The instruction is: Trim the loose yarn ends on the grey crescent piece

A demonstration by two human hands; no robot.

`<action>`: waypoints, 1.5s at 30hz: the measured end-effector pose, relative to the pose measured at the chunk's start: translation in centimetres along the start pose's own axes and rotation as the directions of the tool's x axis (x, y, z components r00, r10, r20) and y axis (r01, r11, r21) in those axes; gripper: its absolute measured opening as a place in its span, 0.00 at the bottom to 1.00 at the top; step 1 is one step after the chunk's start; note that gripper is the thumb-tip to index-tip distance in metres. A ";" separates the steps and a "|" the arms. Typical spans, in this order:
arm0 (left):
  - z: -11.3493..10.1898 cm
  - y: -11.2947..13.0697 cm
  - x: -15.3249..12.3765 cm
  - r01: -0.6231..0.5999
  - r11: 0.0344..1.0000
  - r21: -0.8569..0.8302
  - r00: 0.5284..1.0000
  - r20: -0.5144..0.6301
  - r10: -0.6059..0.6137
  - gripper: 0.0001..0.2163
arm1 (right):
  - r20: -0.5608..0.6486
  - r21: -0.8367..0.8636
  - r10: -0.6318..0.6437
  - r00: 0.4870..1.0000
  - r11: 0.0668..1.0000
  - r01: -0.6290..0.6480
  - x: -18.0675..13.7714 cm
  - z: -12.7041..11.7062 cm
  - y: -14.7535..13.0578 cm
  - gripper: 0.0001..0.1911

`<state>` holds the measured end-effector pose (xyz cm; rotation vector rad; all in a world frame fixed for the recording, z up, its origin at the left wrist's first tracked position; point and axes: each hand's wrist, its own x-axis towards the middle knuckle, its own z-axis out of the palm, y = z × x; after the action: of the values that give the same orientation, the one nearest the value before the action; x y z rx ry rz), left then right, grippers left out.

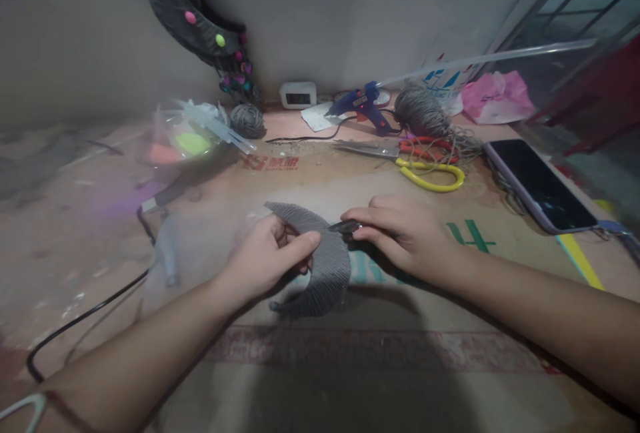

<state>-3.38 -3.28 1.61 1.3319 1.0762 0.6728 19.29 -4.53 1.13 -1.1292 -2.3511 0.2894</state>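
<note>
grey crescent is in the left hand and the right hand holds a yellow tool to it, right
The head view shows a dark tool, not a yellow one, in the right hand; the left hand does hold the grey crescent.

A small craft workspace, home or workshop unclear, occupies a worn surface against a wall, with a blue glue gun, gray yarn and scissors on the far side and a crescent ornament hanging far left.
</note>
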 end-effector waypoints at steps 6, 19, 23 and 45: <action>0.1 0.0 0.1 0.011 0.999 -0.036 1.000 -0.009 -0.011 0.09 | -0.012 0.035 -0.002 1.000 0.999 0.002 0.1 -0.1 -0.1 0.16; 0.2 0.0 0.1 0.017 1.000 0.010 0.998 -0.052 -0.017 0.09 | -0.022 -0.005 -0.018 1.000 1.000 0.017 0.0 -0.2 -0.1 0.17; 0.1 0.1 0.0 0.011 0.999 0.040 0.999 -0.042 -0.009 0.08 | -0.028 -0.012 -0.035 0.999 0.999 0.034 0.0 -0.2 -0.1 0.17; -0.3 -0.3 0.7 -0.086 0.996 0.007 0.993 -0.074 0.087 0.17 | 0.290 0.555 0.453 0.843 0.638 -0.534 1.6 0.4 -2.0 0.12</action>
<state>-3.41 -2.54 1.19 1.3721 1.0845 0.7901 16.97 -4.53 2.17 -1.3970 -1.7384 1.2697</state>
